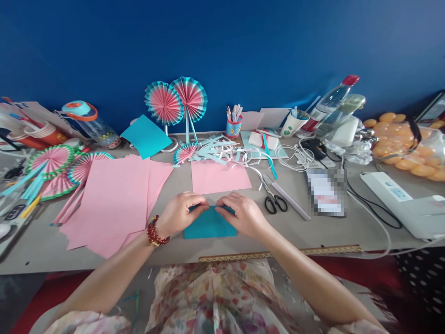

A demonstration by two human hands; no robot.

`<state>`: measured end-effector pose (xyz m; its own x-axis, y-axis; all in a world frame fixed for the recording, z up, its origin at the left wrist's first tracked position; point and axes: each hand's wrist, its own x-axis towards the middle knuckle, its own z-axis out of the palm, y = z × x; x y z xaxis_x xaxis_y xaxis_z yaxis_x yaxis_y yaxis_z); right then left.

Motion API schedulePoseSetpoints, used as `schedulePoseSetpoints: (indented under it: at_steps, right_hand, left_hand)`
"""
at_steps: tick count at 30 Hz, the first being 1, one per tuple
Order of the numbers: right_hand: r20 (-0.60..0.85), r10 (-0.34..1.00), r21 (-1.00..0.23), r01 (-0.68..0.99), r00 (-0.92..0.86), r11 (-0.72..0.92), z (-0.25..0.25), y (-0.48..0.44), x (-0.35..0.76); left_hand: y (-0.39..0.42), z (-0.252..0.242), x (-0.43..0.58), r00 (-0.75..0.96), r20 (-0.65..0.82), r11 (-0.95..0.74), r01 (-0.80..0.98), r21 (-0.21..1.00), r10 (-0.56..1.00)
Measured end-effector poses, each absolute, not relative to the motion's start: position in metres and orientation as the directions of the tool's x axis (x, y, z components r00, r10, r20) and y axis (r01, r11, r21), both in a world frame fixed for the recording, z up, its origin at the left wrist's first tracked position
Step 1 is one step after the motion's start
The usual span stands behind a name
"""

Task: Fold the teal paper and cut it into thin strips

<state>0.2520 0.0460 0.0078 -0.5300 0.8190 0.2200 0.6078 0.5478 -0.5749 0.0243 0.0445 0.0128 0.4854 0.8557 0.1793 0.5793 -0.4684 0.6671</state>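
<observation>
A sheet of teal paper (210,226) lies on the table in front of me. My left hand (180,211) pinches its far edge between thumb and fingers, a red beaded bracelet (157,232) on that wrist. Close beside it, my right hand (241,213) pinches the same edge from the other side. Just beyond both hands is a pink paper sheet (220,176). To the left spreads a stack of larger pink sheets (111,199). Black-handled scissors (275,202) and a pale purple craft knife or pen-like tool (292,202) rest right of my right hand.
Two folded paper fans (189,99) stand against the blue wall, and more fans (52,162) lie at the left. White paper strips (222,148) are heaped at the back. A ruler (278,253) lies along the front edge. Bottles (330,104), cables and a power strip (392,190) occupy the right.
</observation>
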Motion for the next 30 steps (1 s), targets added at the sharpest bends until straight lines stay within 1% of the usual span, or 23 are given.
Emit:
schedulePoseSetpoints:
  at_steps: [3,8,10,11,12,14,16,17,19,21,23,26,30]
  right_hand:
    - [0.231,0.812,-0.564,0.607,-0.536,0.56,0.008,0.047,0.254]
    - [0.207,0.833,-0.61,0.598,-0.514,0.521,0.01,0.052,0.259]
    - [0.285,0.811,-0.6,0.564,-0.512,0.567,0.015,0.055,0.26]
    - [0.352,0.783,-0.575,0.541,-0.514,0.614,0.019,0.056,0.261]
    - [0.427,0.745,-0.532,0.523,-0.513,0.666,0.022,0.057,0.263]
    - [0.543,0.656,-0.407,0.519,-0.524,0.752,0.028,0.055,0.267]
    - [0.576,0.606,-0.279,0.564,-0.549,0.777,0.024,0.05,0.274]
    - [0.567,0.596,-0.228,0.586,-0.569,0.777,0.019,0.046,0.277]
    - [0.507,0.6,-0.168,0.612,-0.619,0.773,0.002,0.037,0.283]
    - [0.442,0.585,-0.135,0.594,-0.68,0.793,-0.017,0.029,0.287]
    - [0.375,0.6,-0.15,0.593,-0.707,0.791,-0.031,0.022,0.287]
    - [0.324,0.624,-0.209,0.59,-0.711,0.78,-0.037,0.018,0.283]
    - [0.269,0.659,-0.325,0.578,-0.703,0.749,-0.034,0.025,0.273]
  left_hand:
    - [0.047,0.011,0.021,0.496,0.15,-0.46,0.594,0.66,0.855]
    - [0.05,0.012,0.009,0.478,0.11,-0.422,0.616,0.665,0.872]
    - [0.048,0.017,0.007,0.447,0.175,-0.444,0.615,0.652,0.877]
    - [0.046,0.019,0.007,0.428,0.243,-0.478,0.617,0.626,0.87]
    - [0.043,0.021,0.007,0.408,0.33,-0.524,0.628,0.575,0.851]
    - [0.035,0.022,0.006,0.392,0.514,-0.618,0.676,0.401,0.763]
    - [0.026,0.016,0.005,0.436,0.622,-0.668,0.718,0.194,0.65]
    - [0.021,0.01,0.005,0.488,0.628,-0.692,0.713,0.114,0.606]
    - [0.012,-0.004,0.004,0.587,0.519,-0.716,0.695,0.07,0.621]
    - [0.006,-0.019,0.005,0.667,0.378,-0.74,0.667,0.08,0.642]
    - [0.003,-0.03,0.006,0.695,0.293,-0.746,0.655,0.121,0.657]
    - [0.002,-0.036,0.008,0.656,0.251,-0.702,0.676,0.222,0.712]
    - [0.007,-0.033,0.01,0.56,0.217,-0.594,0.688,0.417,0.8]
